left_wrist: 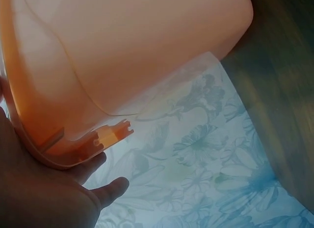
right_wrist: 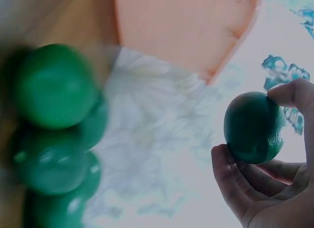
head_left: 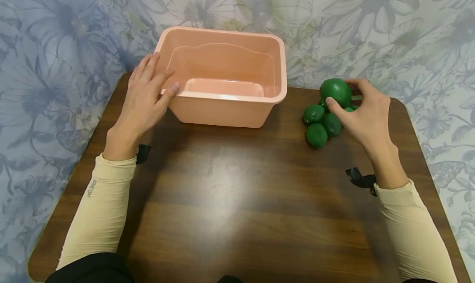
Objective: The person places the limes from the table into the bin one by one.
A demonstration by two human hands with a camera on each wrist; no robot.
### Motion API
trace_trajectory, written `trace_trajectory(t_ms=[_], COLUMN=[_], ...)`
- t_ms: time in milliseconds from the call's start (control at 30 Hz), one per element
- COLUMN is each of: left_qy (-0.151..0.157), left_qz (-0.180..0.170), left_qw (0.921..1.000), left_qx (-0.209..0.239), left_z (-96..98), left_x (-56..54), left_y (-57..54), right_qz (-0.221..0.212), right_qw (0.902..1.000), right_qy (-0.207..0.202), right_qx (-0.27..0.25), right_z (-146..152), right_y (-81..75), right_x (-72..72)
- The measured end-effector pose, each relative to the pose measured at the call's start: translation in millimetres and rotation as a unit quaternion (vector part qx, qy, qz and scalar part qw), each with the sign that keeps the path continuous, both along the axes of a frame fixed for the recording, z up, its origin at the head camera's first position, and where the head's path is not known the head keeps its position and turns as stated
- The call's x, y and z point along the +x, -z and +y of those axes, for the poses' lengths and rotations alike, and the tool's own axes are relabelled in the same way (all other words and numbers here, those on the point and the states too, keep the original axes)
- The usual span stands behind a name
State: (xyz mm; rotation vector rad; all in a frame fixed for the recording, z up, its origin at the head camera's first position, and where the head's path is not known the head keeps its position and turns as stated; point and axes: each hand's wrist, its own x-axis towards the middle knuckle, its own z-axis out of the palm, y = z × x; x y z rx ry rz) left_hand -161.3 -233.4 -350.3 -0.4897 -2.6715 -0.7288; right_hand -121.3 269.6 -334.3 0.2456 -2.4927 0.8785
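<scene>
A peach-pink plastic basin (head_left: 226, 112) stands at the back of the wooden table. My left hand (head_left: 142, 93) rests at its left front corner, touching the rim with fingers fairly straight. In the left wrist view, fingers (left_wrist: 115, 191) extend past the outside of the basin's rim. To the right of the basin, my right hand (head_left: 365, 112) holds a dark green lime (head_left: 335, 92) between thumb and fingers. The right wrist view shows this lime (right_wrist: 254, 127) lifted. Several more green limes (head_left: 316, 135) lie bunched on the table beneath and beside that hand, some partly hidden.
The brown wooden table (head_left: 222, 184) has rounded corners. Floral-patterned covering (head_left: 371, 36) lies beyond its back edge and along both sides. Dark straps (head_left: 360, 178) show at both wrists.
</scene>
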Motion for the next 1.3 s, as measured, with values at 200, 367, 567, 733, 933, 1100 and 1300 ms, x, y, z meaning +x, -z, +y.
trace_trajectory(t_ms=[200, 367, 567, 733, 933, 1100, 1300], left_qy=[0.002, 0.003, -0.002, 0.003, 0.005, 0.006, 0.007], left_qz=[0.006, 0.009, 0.003, 0.003, 0.005, 0.006, 0.001], left_qw=[1.0000, 0.9999, 1.0000, 1.0000, 1.0000, 1.0000, 1.0000], left_qx=[-0.003, -0.008, -0.005, -0.003, -0.001, 0.004, 0.005], left_z=[1.7, 0.6, -1.0, -2.1, -1.1, -1.4, -1.4], left_x=[-0.4, -1.3, 0.2, -0.2, -2.4, 0.0, -0.4], left_y=[-0.6, -2.6, -1.9, -1.9, -1.3, -1.6, -3.2], right_qz=[0.010, -0.001, -0.006, -0.013, -0.014, -0.028, -0.035], right_qw=[0.9994, 0.9983, 0.9971, 0.9964, 0.9948, 0.9934, 0.9923], right_qy=[-0.029, -0.049, -0.070, -0.076, -0.090, -0.101, -0.110], right_qx=[-0.016, -0.031, -0.029, -0.035, -0.044, -0.045, -0.044], right_z=[-29.3, -49.1, -68.9, -84.6, -95.4, -101.4, -100.6], right_y=[-19.8, -27.2, -31.7, -27.9, -23.4, -24.3, -25.2], right_x=[-24.3, -40.4, -58.8, -69.6, -76.3, -75.3, -72.7])
